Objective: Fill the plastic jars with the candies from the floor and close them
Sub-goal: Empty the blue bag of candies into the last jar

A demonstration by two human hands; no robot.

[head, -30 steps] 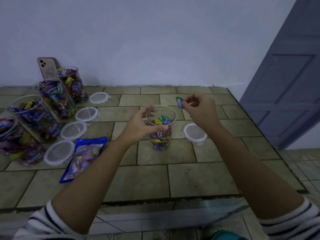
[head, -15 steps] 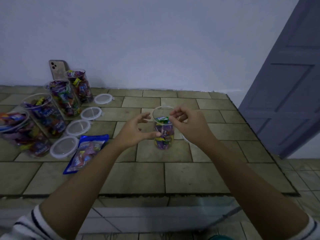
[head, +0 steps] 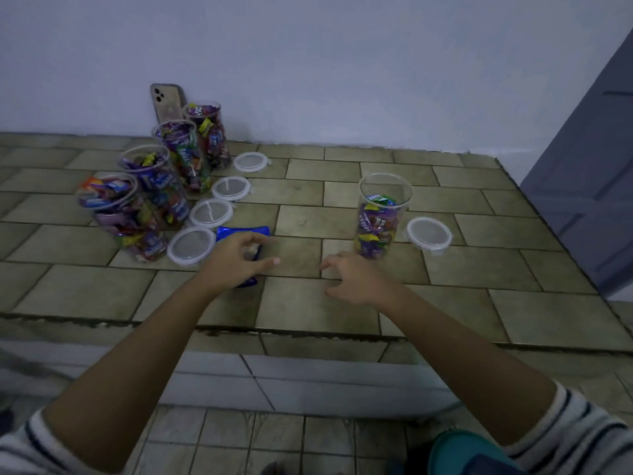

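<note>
Left hand [head: 238, 262] is over the blue candy bag [head: 239, 232], grip unclear. Right hand [head: 351, 279] loose, empty, at 7 o'clock from the open jar [head: 380, 217].

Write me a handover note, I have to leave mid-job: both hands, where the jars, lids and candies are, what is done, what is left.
Left hand: over the blue candy bag, fingers curled; whether it grips a candy is unclear.
Right hand: loosely curled, empty, low over the floor before the part-filled jar.
That jar stands open, its lid on the floor beside it.
Four full jars stand at left, all open, four lids lying beside them.
Done: four jars filled. Left: top up the fifth, close all five.
</note>
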